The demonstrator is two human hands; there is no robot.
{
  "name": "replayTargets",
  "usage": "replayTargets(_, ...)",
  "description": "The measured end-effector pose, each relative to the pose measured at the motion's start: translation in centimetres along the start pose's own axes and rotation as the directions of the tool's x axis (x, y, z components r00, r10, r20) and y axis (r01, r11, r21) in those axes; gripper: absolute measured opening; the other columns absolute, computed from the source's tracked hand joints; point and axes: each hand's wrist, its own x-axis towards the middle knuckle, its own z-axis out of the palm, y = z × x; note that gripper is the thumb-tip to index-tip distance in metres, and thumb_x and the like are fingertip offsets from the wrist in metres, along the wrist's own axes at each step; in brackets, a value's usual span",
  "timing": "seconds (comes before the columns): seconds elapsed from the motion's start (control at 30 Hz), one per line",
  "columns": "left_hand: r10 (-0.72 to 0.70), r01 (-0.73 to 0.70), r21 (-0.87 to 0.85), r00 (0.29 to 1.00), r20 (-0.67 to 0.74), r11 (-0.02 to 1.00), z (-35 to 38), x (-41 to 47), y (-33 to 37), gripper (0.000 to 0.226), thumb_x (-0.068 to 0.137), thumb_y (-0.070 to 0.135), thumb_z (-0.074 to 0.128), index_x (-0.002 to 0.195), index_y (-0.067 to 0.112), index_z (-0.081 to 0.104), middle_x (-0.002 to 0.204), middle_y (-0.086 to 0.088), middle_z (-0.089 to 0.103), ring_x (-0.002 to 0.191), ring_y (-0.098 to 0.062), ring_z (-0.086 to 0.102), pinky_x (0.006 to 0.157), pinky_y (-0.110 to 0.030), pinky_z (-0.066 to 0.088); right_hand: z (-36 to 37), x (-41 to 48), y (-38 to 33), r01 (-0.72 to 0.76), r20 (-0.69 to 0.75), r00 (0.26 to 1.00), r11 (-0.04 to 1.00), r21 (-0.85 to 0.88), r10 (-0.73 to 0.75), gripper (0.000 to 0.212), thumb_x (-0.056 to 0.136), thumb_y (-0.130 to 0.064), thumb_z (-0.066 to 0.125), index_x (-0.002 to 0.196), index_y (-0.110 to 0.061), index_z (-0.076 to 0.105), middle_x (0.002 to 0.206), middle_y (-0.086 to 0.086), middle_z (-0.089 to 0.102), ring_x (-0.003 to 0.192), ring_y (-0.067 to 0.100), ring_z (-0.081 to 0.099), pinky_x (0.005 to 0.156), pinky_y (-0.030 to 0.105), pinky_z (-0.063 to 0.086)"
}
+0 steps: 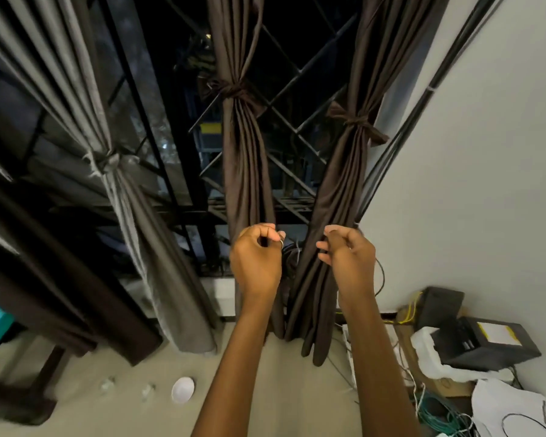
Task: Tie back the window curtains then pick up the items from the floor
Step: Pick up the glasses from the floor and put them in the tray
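Two brown curtains hang at the window, each bound with a brown tie: the middle curtain (245, 159) and the right curtain (347, 171) beside the wall. A grey curtain (123, 190) on the left is knotted at its middle. My left hand (255, 258) and my right hand (347, 252) are raised in front of the lower parts of the brown curtains, fingers loosely curled and holding nothing. On the floor lie a white round lid (183, 390) and two small clear scraps (108, 383).
Black boxes (483, 345), white packaging and tangled green and white cables (438, 414) crowd the right corner by the white wall. A dark wooden furniture frame (38, 383) stands at the lower left. Black window bars run behind the curtains.
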Motion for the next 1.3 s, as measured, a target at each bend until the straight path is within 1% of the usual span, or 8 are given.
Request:
replayTargets(0.17,0.013,0.001,0.146,0.996,-0.091,0.989,-3.9,-1.3,-1.7,0.038,0.082,0.003,0.072,0.064,0.036,0.064,0.096,0.012,0.071,0.087,0.000,0.067,0.076,-0.012,0.050,1.8,-1.3,2.1,-0.095,0.105,0.990,0.995,0.028,0.092,0.014,0.102,-0.014,0.058,0.099,-0.014,0.072,0.092,0.004,0.074,0.079,0.013,0.072,0.068,0.027,0.056)
replayTargets(0.33,-0.067,0.087,0.134,0.986,-0.151,0.987,-7.3,-0.4,-3.6,0.037,0.082,-0.002,0.067,0.067,0.031,0.066,0.097,0.013,0.071,0.089,-0.004,0.067,0.081,-0.021,0.051,4.7,-3.0,2.4,-0.109,0.204,0.974,0.994,0.020,0.102,0.016,0.102,-0.013,0.057,0.095,-0.018,0.072,0.093,0.000,0.073,0.079,0.013,0.072,0.068,0.025,0.056)
replayTargets(0.5,-0.086,0.107,0.096,0.975,-0.205,0.990,-10.9,0.9,-2.8,0.033,0.085,-0.004,0.064,0.074,0.026,0.068,0.101,0.009,0.070,0.088,0.002,0.063,0.075,-0.005,0.041,8.6,-4.5,0.6,-0.103,0.271,0.958,0.995,0.001,0.099,0.015,0.103,-0.017,0.057,0.103,-0.016,0.072,0.091,-0.007,0.074,0.079,0.008,0.071,0.068,0.022,0.055)
replayTargets(0.8,-0.106,0.113,-0.004,0.923,-0.370,0.994,-23.0,7.6,-4.4,0.029,0.080,-0.005,0.059,0.076,0.023,0.067,0.095,0.009,0.072,0.082,-0.017,0.069,0.072,-0.041,0.060,21.5,-10.9,-2.2,0.002,0.435,0.900,0.998,-0.068,0.028,0.014,0.103,-0.017,0.056,0.102,-0.017,0.070,0.091,-0.004,0.072,0.076,0.004,0.069,0.066,0.022,0.054)
replayTargets(0.97,-0.176,0.196,0.000,0.885,-0.432,0.981,-30.1,10.1,-6.3,0.035,0.085,0.000,0.065,0.071,0.033,0.065,0.097,0.010,0.070,0.078,0.004,0.061,0.068,-0.004,0.039,28.4,-16.3,-1.5,0.041,0.534,0.844,0.986,-0.161,0.052,0.013,0.102,-0.019,0.059,0.103,-0.016,0.072,0.095,0.001,0.075,0.082,0.010,0.073,0.071,0.027,0.058)
replayTargets(1.13,-0.208,0.221,-0.028,0.859,-0.467,0.975,-35.5,10.9,-8.6,0.031,0.087,0.001,0.066,0.076,0.030,0.066,0.096,0.008,0.070,0.075,0.008,0.058,0.069,0.005,0.036,32.6,-20.9,-0.4,0.066,0.575,0.816,0.981,-0.184,0.053,0.015,0.102,-0.018,0.059,0.107,-0.015,0.072,0.093,0.001,0.075,0.081,0.009,0.072,0.074,0.028,0.059)
replayTargets(1.2,-0.232,0.237,-0.054,0.840,-0.490,0.970,-37.6,11.6,-10.1,0.026,0.089,0.003,0.065,0.080,0.028,0.066,0.096,0.006,0.070,0.077,0.002,0.060,0.076,-0.003,0.046,35.1,-22.6,0.5,0.069,0.598,0.799,0.976,-0.205,0.069,0.014,0.101,-0.019,0.060,0.106,-0.016,0.072,0.096,0.003,0.075,0.080,0.009,0.072,0.072,0.027,0.059)
replayTargets(1.3,-0.274,0.261,-0.098,0.819,-0.504,0.960,-39.7,12.2,-12.3,0.018,0.090,0.005,0.063,0.086,0.022,0.069,0.094,0.006,0.070,0.083,-0.012,0.068,0.082,-0.039,0.061,37.7,-24.5,1.3,0.079,0.629,0.773,0.972,-0.223,0.081,0.014,0.102,-0.021,0.059,0.108,-0.017,0.072,0.100,0.000,0.074,0.080,0.006,0.072,0.067,0.020,0.056)
